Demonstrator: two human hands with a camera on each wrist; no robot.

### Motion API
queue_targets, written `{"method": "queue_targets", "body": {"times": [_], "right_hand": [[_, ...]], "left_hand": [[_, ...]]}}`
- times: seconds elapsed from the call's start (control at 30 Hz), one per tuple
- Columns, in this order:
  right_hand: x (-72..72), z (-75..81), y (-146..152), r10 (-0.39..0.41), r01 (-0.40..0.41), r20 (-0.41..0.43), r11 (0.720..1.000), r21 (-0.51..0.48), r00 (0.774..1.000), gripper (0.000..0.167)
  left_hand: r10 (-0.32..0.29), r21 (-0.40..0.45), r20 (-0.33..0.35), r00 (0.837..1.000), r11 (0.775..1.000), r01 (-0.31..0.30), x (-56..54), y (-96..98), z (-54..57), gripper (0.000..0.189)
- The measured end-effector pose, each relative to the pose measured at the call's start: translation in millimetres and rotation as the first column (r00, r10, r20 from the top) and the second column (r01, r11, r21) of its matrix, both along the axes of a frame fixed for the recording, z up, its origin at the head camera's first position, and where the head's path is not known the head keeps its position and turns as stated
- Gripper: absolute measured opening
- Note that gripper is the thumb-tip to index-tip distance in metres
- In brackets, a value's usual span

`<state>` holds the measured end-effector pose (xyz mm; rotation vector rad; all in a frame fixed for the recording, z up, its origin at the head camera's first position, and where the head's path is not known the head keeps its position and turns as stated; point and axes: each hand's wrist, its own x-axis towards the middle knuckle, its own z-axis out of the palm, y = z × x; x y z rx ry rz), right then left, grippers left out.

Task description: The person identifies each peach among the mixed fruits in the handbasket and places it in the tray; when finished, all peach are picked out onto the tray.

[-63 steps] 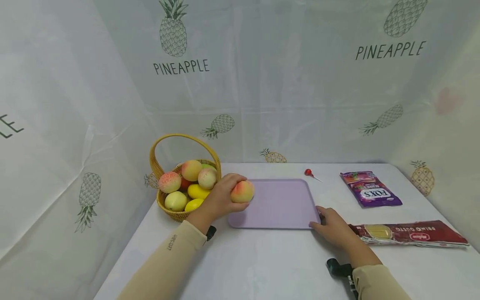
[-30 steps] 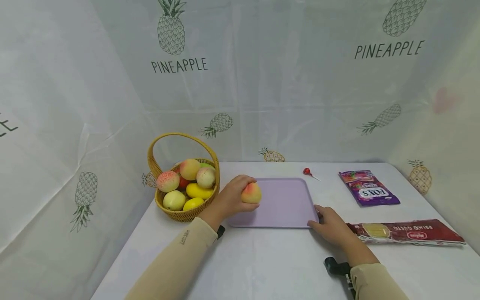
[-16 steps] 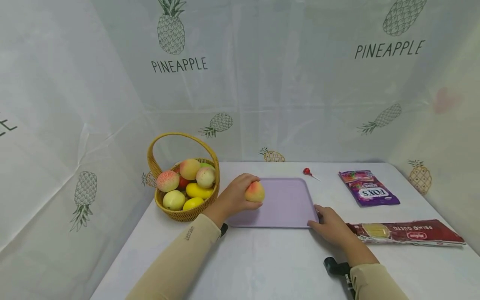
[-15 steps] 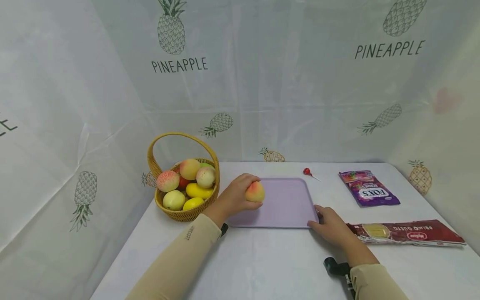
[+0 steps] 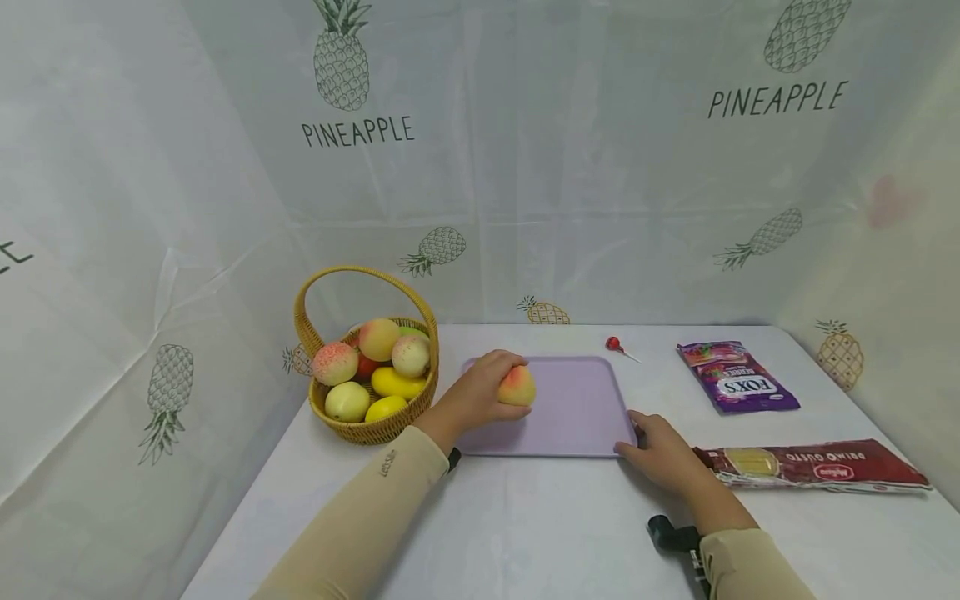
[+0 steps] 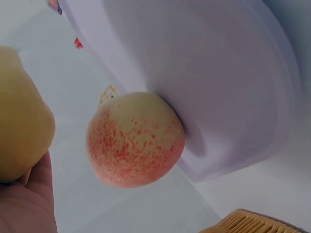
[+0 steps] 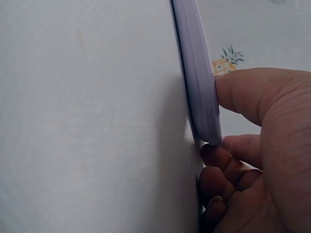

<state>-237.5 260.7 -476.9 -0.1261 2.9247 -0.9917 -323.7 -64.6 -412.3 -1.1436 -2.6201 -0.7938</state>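
Observation:
My left hand (image 5: 480, 390) holds a yellow-orange peach (image 5: 517, 387) with a pink blush over the left half of the lilac tray (image 5: 577, 408). In the left wrist view, the held peach (image 6: 19, 116) shows its yellow side at the left edge. Beside it, a pale, red-speckled peach (image 6: 136, 141) sits on the tray; my left hand hides it in the head view. My right hand (image 5: 663, 454) grips the tray's right front corner. The right wrist view shows the thumb (image 7: 243, 92) on the tray edge (image 7: 199, 73) and the other fingers curled by the corner.
Left of the tray stands a wicker basket (image 5: 375, 432) with a tall handle, full of peaches and yellow fruit. A red lollipop (image 5: 614, 343) lies behind the tray. To the right are a purple Fox's bag (image 5: 738, 377) and a long red packet (image 5: 817, 465).
My left hand has carried the peach rightward from near the basket to farther over the tray. My right hand stays at the tray's corner.

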Motion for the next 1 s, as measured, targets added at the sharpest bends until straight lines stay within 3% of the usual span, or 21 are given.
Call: {"method": "queue_targets", "body": {"times": [0.67,1.0], "right_hand": [[-1.7,-0.7,1.9,-0.001,0.001,0.005,1.0,-0.004,1.0,0.081],[-0.7,-0.7,1.8,-0.001,0.001,0.012,1.0,-0.003,1.0,0.081]], "left_hand": [[0.008,-0.062,-0.011,1.0,0.998,-0.009,-4.4,10.5,-1.6,0.071],[0.003,-0.1,-0.023,1.0,0.995,-0.005,-12.4,17.1,-1.8,0.072]]}}
